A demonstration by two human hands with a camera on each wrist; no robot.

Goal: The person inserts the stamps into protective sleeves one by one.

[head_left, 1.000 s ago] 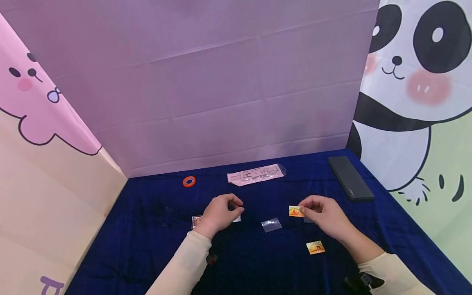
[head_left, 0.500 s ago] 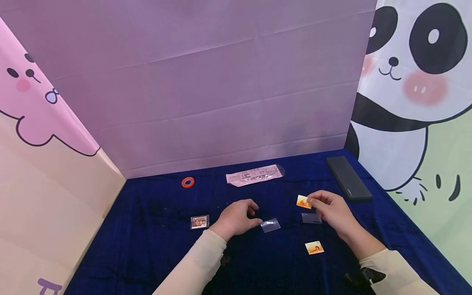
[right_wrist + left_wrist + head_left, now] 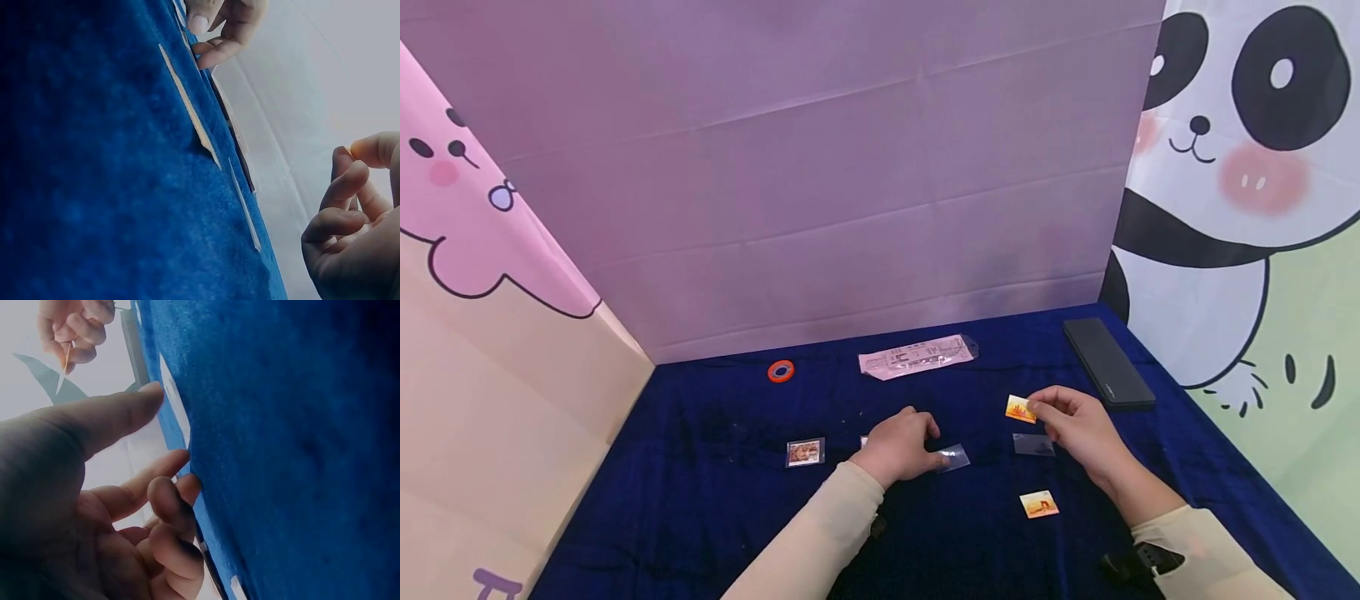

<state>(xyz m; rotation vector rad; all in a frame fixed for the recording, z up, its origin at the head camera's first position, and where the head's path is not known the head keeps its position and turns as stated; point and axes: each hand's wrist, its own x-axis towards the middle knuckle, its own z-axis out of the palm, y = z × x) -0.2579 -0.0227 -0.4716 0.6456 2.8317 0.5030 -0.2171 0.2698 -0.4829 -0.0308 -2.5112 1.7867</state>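
My right fingers (image 3: 1049,415) pinch the card (image 3: 1019,408) (likely flimsy) at three o'clock; left fingers (image 3: 934,462), spread, reach the probably slippery sleeve (image 3: 957,457) at nine.

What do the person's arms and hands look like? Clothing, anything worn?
Plain cream long sleeves: left sleeve, right sleeve. Left hand and right hand ungloved. Black strap at the right cuff; a small dark piece shows beside the left, details unclear.

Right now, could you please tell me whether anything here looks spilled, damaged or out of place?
Nothing stands out: the loose yellow card rests on the blue cloth, the right hand holds a second card, and no spill or damage shows.
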